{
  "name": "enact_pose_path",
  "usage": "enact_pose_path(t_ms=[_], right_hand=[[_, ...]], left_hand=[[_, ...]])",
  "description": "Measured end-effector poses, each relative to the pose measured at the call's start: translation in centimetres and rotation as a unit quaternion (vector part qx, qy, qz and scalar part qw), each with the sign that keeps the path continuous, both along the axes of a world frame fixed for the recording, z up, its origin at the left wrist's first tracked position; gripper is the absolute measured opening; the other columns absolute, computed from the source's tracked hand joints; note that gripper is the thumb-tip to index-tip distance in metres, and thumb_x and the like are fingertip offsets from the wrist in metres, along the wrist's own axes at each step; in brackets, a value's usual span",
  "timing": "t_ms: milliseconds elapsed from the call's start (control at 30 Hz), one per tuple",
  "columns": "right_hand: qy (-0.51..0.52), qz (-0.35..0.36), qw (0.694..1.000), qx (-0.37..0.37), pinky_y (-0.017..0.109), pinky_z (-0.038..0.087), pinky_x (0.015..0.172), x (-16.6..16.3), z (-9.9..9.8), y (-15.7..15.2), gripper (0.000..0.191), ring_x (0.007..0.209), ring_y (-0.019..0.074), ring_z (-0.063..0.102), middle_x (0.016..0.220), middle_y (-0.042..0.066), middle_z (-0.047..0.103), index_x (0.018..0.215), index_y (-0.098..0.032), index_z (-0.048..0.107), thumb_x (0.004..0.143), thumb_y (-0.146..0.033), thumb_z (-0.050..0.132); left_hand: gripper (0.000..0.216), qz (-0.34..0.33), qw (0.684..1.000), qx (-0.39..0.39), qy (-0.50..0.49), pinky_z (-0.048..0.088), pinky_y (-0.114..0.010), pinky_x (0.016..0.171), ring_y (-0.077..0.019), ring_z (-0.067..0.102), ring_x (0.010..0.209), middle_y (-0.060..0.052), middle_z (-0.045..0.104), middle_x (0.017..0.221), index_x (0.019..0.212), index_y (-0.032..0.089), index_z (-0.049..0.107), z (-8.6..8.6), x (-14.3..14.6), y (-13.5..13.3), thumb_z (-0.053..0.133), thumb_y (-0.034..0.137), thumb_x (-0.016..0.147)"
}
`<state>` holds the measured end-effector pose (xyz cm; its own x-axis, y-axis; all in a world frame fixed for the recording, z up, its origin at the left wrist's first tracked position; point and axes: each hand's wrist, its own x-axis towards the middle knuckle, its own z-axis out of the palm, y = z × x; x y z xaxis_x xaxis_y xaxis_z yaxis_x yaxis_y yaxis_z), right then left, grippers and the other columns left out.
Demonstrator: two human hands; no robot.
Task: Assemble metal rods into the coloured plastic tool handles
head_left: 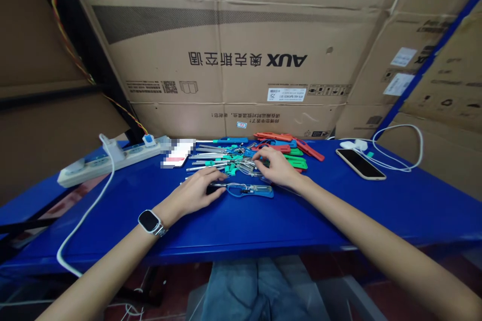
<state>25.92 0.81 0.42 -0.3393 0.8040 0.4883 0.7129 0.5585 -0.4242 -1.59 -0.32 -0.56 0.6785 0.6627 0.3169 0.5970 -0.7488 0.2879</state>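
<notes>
My left hand (198, 191) rests loosely on the blue-handled tool (246, 190) lying crosswise, my open right hand (276, 166) just behind it.

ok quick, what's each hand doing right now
Left hand: resting palm down on the blue tool, fingers loosely curled over its end; a firm grip cannot be told.
Right hand: open, fingers spread on the tool pile.

Bare forearms, wristwatch (149, 221), blue jeans (256, 288)

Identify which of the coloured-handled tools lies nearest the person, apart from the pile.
The blue-handled tool, lying alone between the hands; the red and green ones sit farther back.
</notes>
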Motion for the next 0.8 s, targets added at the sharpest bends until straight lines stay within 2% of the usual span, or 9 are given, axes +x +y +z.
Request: enact_pose_path(t_ms=[100, 267, 500, 700, 800], right_hand=[[-0.041, 0.049, 0.998, 0.009, 0.034, 0.045, 0.084, -0.2, -0.5, -1.9, 0.009, 0.092, 0.0202, 0.059, 0.093, 0.006, 0.066, 0.089, -0.018, 0.067, 0.085, -0.014, 0.06], [-0.099, 0.082, 0.992, -0.004, 0.035, 0.04, 0.083, -0.4, -1.1, -3.8, 0.007, 0.09, 0.0196, 0.059, 0.091, 0.005, 0.066, 0.088, -0.019, 0.066, 0.088, -0.02, 0.06], [-0.127, 0.076, 0.989, -0.013, 0.036, 0.036, 0.086, -0.5, -0.8, -3.6, 0.011, 0.091, 0.0196, 0.059, 0.09, 0.005, 0.067, 0.084, -0.018, 0.065, 0.092, -0.02, 0.057], [-0.114, 0.085, 0.989, -0.034, 0.032, 0.038, 0.08, -2.1, -0.9, -3.3, 0.014, 0.089, 0.0181, 0.062, 0.096, 0.005, 0.069, 0.098, -0.02, 0.071, 0.092, -0.026, 0.061], [-0.144, 0.074, 0.987, -0.016, 0.032, 0.036, 0.08, -2.8, -0.8, -3.3, 0.014, 0.089, 0.0187, 0.062, 0.092, 0.004, 0.07, 0.092, -0.02, 0.073, 0.091, -0.022, 0.06]], left_hand=[[0.033, -0.033, 0.999, 0.019, 0.016, 0.048, -0.041, 0.099, -0.026, 0.06, 0.111, -0.01, 0.063, 0.118, 0.122, 0.02, 0.063, 0.6, 1.2, -0.5, 0.054, 0.039, 0.097], [0.035, -0.07, 0.997, 0.011, 0.045, 0.049, -0.041, 0.095, -0.0261, 0.06, 0.105, -0.009, 0.063, 0.111, 0.121, 0.02, 0.066, 0.4, 2.9, -0.5, 0.058, 0.043, 0.095], [0.034, -0.049, 0.998, -0.023, -0.032, 0.049, -0.038, 0.096, -0.0242, 0.061, 0.105, -0.008, 0.062, 0.11, 0.118, 0.02, 0.068, -0.9, 2.8, -0.8, 0.064, 0.042, 0.092], [0.033, -0.051, 0.996, -0.028, -0.069, 0.051, -0.038, 0.094, -0.0235, 0.062, 0.102, -0.007, 0.063, 0.107, 0.114, 0.021, 0.07, -1.5, 2.9, -0.7, 0.066, 0.043, 0.09], [0.032, -0.044, 0.996, -0.023, -0.075, 0.052, -0.036, 0.09, -0.0231, 0.064, 0.097, -0.007, 0.065, 0.104, 0.109, 0.019, 0.071, -1.7, 2.9, -0.6, 0.068, 0.043, 0.089]])
